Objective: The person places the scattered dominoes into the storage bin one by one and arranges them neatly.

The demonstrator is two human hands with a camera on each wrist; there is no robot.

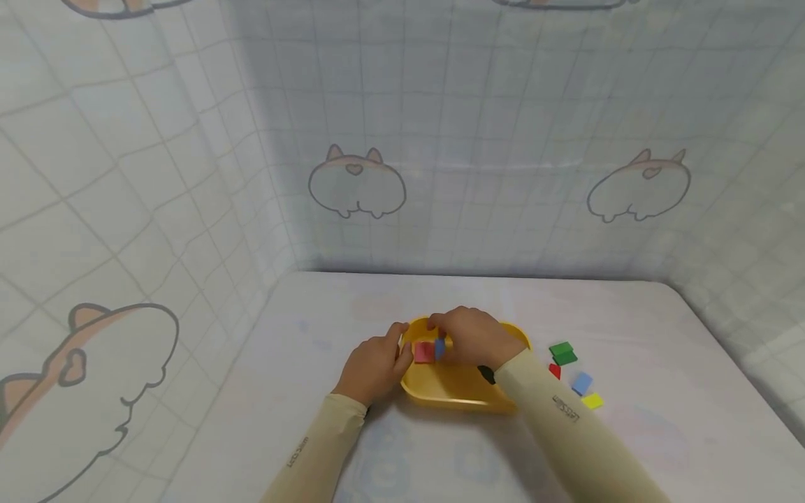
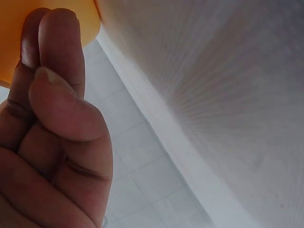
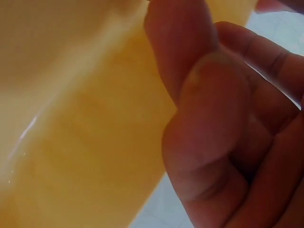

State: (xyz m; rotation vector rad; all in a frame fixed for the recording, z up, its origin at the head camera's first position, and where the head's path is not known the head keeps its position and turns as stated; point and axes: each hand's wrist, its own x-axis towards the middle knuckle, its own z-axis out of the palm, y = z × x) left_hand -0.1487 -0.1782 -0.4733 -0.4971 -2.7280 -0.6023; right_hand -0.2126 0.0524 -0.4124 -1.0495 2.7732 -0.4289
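A yellow tray [image 1: 459, 399] lies on the table between both hands. My left hand [image 1: 372, 367] is at its left rim, thumb on the inner side and fingers along the outside, gripping it. A red tile [image 1: 424, 352] is inside the tray, close to the left thumb. Over the tray, my right hand [image 1: 476, 338] pinches a small blue tile [image 1: 440, 348] right beside the red one. The right wrist view shows the thumb and index finger [image 3: 178, 42] close together, with the blue tile hidden. A dark piece [image 1: 487, 374] shows in the tray under the right wrist.
Right of the tray lie green tiles [image 1: 563, 353], a red piece [image 1: 555, 371], a blue tile [image 1: 582, 383] and a yellow tile [image 1: 592, 401], partly near the right sleeve. The white table [image 1: 302, 335] meets cloth-covered walls at the back and left.
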